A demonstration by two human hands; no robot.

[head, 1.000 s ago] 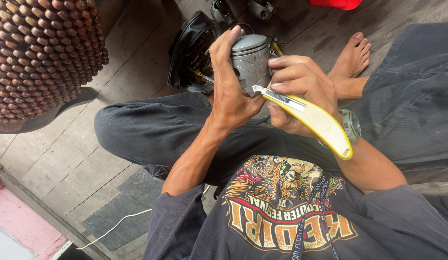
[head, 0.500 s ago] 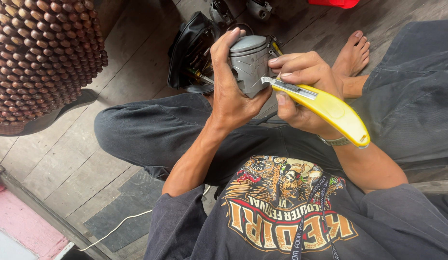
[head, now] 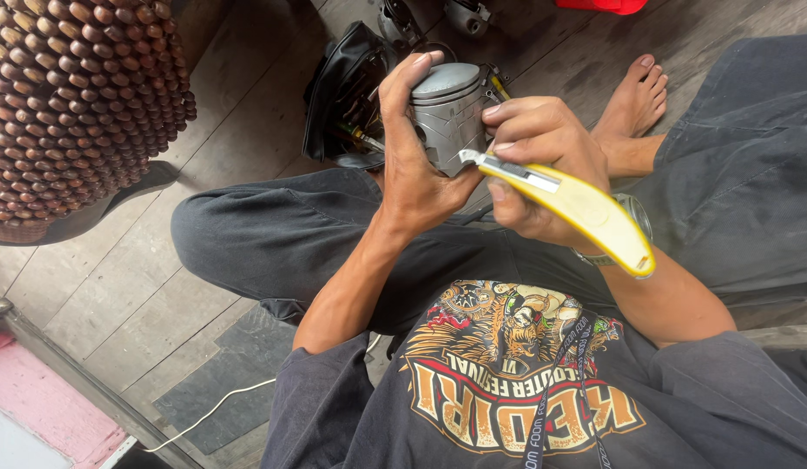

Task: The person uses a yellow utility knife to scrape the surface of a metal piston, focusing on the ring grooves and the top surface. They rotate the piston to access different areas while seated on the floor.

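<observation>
Centre top of frame: left hand wrapped around a grey metal piston with ring grooves near its crown. Thumb lies over the upper left edge, palm and fingers closed against the skirt; firm hold, piston tilted with the crown facing up and slightly right.

Right hand, just right of the piston, is closed tight round a yellow-handled utility knife with a silver blade carrier. The blade tip touches the piston's lower side wall, at or near the skirt below the grooves. Handle runs down toward the right of the frame, past a metal wristwatch.

Progress, judged: scraping of the piston side is under way. The crown looks fairly clean and dull grey; how much deposit remains on the skirt or in the grooves cannot be told from this view. No scrapings are visible.

Against the earlier frames: the knife handle lay lower, then more level half a second back; now it slopes down to the right again. The tip has stayed on the same side region. The left-hand hold is unchanged.

Surroundings: beaded wooden seat cover at upper left, black open pouch with tools behind the piston, plank floor at lower left.
</observation>
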